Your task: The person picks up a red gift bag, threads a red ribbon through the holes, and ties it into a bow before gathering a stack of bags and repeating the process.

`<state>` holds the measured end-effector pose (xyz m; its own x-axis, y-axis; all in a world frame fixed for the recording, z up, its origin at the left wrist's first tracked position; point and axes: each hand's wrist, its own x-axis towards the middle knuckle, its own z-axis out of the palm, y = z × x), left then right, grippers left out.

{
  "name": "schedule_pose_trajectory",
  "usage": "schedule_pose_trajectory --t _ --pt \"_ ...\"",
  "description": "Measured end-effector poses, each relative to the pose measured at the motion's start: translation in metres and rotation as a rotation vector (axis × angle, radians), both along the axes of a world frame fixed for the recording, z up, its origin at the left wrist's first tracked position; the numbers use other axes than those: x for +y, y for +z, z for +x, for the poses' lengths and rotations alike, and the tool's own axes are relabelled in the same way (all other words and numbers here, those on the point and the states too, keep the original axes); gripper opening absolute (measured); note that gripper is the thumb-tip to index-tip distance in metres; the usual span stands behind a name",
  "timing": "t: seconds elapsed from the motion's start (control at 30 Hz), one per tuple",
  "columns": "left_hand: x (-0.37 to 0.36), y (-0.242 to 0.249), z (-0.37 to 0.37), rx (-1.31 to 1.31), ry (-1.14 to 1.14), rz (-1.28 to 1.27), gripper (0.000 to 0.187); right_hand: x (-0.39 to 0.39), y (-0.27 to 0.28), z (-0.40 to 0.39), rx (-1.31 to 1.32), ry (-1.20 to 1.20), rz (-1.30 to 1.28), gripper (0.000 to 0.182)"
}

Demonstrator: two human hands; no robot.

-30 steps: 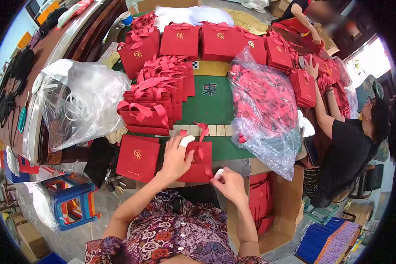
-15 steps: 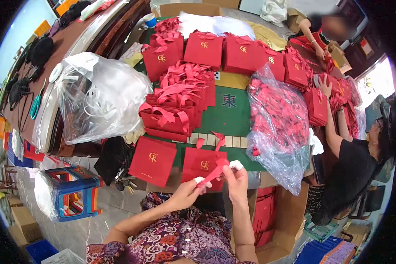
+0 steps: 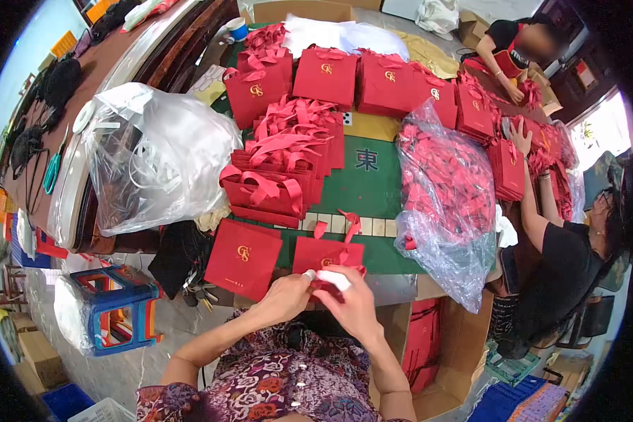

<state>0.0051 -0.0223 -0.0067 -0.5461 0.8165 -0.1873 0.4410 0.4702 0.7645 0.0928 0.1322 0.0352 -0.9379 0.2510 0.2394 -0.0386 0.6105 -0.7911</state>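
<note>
My left hand point(image 3: 286, 296) is closed on a red ribbon at the lower edge of a red paper bag point(image 3: 309, 253) with gold lettering. Close beside it, my right hand point(image 3: 352, 306) has its fingers bent round the same ribbon, most of which the hands hide. White coverings show on fingertips of both hands. Left of this bag lies another red bag point(image 3: 244, 257), flat and without a visible ribbon. Behind them stands a row of red bags point(image 3: 271, 193) with ribbon handles.
A clear bag of red ribbons point(image 3: 446, 183) lies right of the green table mat point(image 3: 366, 193). A clear bag of white ribbons point(image 3: 165, 158) is at left. Two other people work at the right. An open carton point(image 3: 454, 352) and stacked stools point(image 3: 119, 309) stand below.
Both hands have come closer together and lower on the bag. My right hand has moved left and down, and the ribbon that was stretched between them is now mostly hidden.
</note>
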Motion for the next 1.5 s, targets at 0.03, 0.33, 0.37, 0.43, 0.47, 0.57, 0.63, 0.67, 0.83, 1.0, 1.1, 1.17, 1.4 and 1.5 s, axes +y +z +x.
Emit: schedule_pose_trajectory --t 0.03,0.33,0.37,0.43,0.47,0.57,0.63,0.67,0.83,1.0,1.1,1.17,1.4,1.5 --pt "-0.001 -0.003 0.000 0.002 0.002 -0.001 0.017 -0.004 -0.004 -0.004 -0.061 0.017 -0.032 0.024" --pt "-0.001 0.008 -0.025 0.108 0.111 0.168 0.022 0.004 -0.024 -0.001 -0.154 -0.036 0.010 0.015" --pt "0.001 0.009 -0.028 0.106 0.110 0.168 0.022 0.005 -0.027 -0.001 -0.127 -0.067 0.063 0.014" --pt "0.008 0.013 -0.033 0.333 0.205 0.156 0.029 0.006 -0.030 -0.001 -0.113 -0.084 0.083 0.015" --pt "0.011 0.012 -0.034 0.373 0.215 0.135 0.036 0.006 -0.030 -0.001 -0.108 -0.114 0.088 0.015" --pt "0.019 0.003 -0.039 0.494 0.182 0.113 0.039 0.005 -0.031 -0.002 -0.087 -0.165 0.056 0.017" --pt "0.021 0.000 -0.038 0.498 0.159 0.082 0.039 0.002 -0.031 -0.004 -0.069 -0.184 0.015 0.018" --pt "0.021 -0.001 -0.037 0.501 0.138 0.049 0.038 0.001 -0.029 -0.006 -0.058 -0.197 -0.008 0.017" --pt "0.020 0.000 -0.034 0.513 0.124 0.109 0.033 -0.001 -0.030 -0.014 -0.053 -0.201 0.003 0.014" --pt "0.020 0.008 -0.030 0.505 0.144 0.193 0.026 -0.004 -0.036 -0.019 0.035 -0.250 0.028 0.013" --pt "0.019 0.013 -0.030 0.444 0.115 0.204 0.022 -0.008 -0.037 -0.019 -0.043 -0.283 -0.008 0.013" --pt "0.018 0.015 -0.032 0.401 0.089 0.155 0.018 -0.009 -0.039 -0.018 -0.024 -0.275 0.008 0.013" --pt "0.014 0.007 -0.034 0.177 0.154 0.172 0.014 -0.011 -0.036 -0.015 -0.106 -0.288 -0.140 0.010" --pt "0.012 0.006 -0.035 -0.030 0.201 0.211 0.014 -0.003 -0.036 -0.012 -0.161 -0.269 -0.337 0.011"
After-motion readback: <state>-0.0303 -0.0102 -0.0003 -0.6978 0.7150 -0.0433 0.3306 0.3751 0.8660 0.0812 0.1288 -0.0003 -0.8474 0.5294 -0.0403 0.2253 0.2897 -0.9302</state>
